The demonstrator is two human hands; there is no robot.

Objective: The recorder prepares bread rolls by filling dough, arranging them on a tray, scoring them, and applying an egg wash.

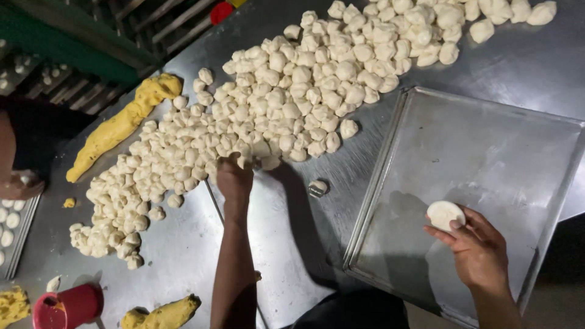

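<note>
Left hand fingers reach into dough pile, grip unclear; right hand fingers pinch 1 flattened disc over tray for placement.

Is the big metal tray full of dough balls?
No, the metal tray is bare except for one flat white dough piece that the right hand is placing near its lower part.

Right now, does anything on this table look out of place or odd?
One dough piece lies alone, apart from the big pile of dough pieces, between the left hand and the metal tray. Nothing else stands out.
</note>
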